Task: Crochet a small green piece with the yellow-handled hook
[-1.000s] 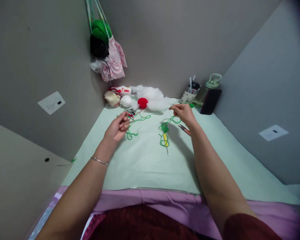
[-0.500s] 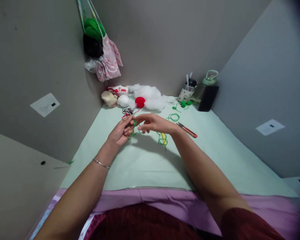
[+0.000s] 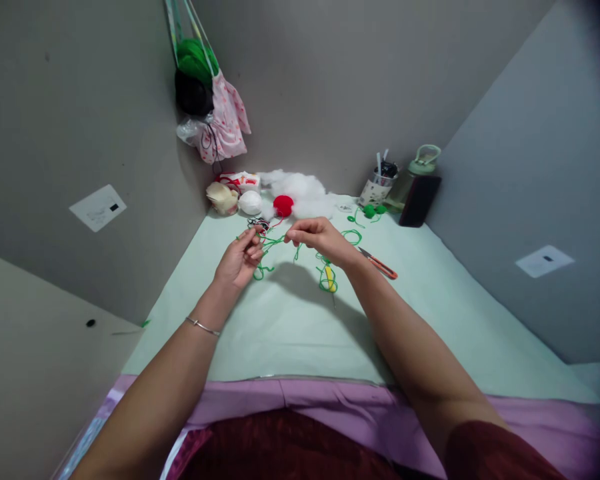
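Green yarn (image 3: pixel 273 241) stretches between my two hands above the table. My left hand (image 3: pixel 239 259) is closed on one part of it, thumb against the fingers. My right hand (image 3: pixel 320 239) pinches the other part between thumb and fingertips. Loose green ends hang below both hands. Below and right of my right hand lies a yellow-handled crochet hook (image 3: pixel 329 280), with green yarn looped over it. Orange-handled thread snips (image 3: pixel 380 263) rest farther right. Behind my left hand sits a tangle of dark, red and white yarn (image 3: pixel 258 224).
White stuffing (image 3: pixel 300 190), a red yarn ball (image 3: pixel 283 206) and a white yarn ball (image 3: pixel 251 202) stand along the back. A pen cup (image 3: pixel 375 188), a bottle (image 3: pixel 411 177) and a dark phone (image 3: pixel 420 201) fill the right corner. Bags (image 3: pixel 225 120) hang at left.
My right hand has drawn away to the right from my left hand, pulling green yarn out between them. The view has shifted slightly.
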Motion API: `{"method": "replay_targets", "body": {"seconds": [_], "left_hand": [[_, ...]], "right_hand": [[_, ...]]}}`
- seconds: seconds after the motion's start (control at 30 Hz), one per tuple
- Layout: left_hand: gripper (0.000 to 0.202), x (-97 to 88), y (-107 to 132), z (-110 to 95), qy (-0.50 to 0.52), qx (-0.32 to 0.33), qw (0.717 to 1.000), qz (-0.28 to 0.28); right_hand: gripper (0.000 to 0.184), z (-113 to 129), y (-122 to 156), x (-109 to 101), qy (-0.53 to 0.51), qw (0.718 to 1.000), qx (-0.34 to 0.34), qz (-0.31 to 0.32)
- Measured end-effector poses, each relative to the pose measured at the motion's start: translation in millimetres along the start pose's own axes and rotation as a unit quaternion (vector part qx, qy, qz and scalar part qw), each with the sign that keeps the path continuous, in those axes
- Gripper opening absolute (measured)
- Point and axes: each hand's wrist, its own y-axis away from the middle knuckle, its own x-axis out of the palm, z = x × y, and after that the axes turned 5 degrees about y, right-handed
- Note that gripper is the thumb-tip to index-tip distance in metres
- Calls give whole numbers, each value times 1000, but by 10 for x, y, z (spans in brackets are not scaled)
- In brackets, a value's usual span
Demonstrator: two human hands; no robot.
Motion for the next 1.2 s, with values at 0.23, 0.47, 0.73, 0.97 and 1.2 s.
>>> {"method": "replay_targets", "body": {"seconds": [0.23,0.47,0.73,0.97,1.2], "left_hand": [[10,-28,18,58,-62,15,997,47],[18,-52,25,120,-118,30,989,85],[16,-83,3,155,-146,49,985,78],[13,-43,25,119,-148,47,986,62],[14,-32,25,115,-145,34,987,59]], "right_hand": [[34,-80,-32,118,-193,981,-13,-17],[34,-97,-43,225,-130,990,48,37],[30,-116,-48,198,-96,993,56,50],[31,-91,-36,191,-81,995,49,40],[28,-141,-75,215,-98,994,48,-12]]}}
